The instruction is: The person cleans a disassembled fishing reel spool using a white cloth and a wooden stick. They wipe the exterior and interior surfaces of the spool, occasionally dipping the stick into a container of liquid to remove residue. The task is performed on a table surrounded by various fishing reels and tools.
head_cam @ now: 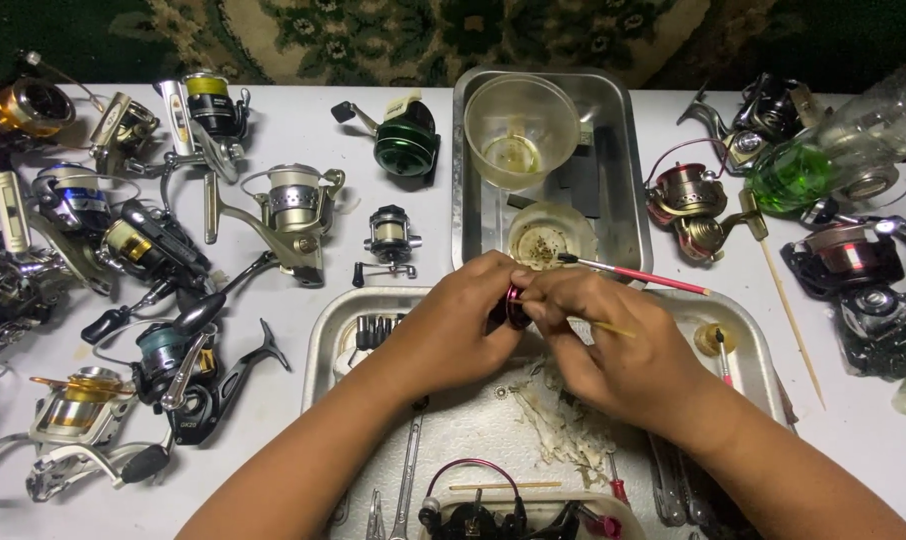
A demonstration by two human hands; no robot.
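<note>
My left hand (451,325) and my right hand (613,345) meet over a metal tray (323,335). Between the fingertips of both sits a small dark red round reel part (516,306). My right hand also holds a thin yellow stick (613,329) that points right. A red-handled brush (638,275) lies just beyond my right hand, its tip by a small cup of dirty grease (539,240). A torn, stained paper wipe (563,430) lies on the tray under my hands.
A second steel tray (628,150) at the back holds a clear plastic cup (518,125). Several fishing reels (163,250) cover the white table at left, more reels (688,200) and a green bottle (803,170) at right. A wrench (408,475) lies near.
</note>
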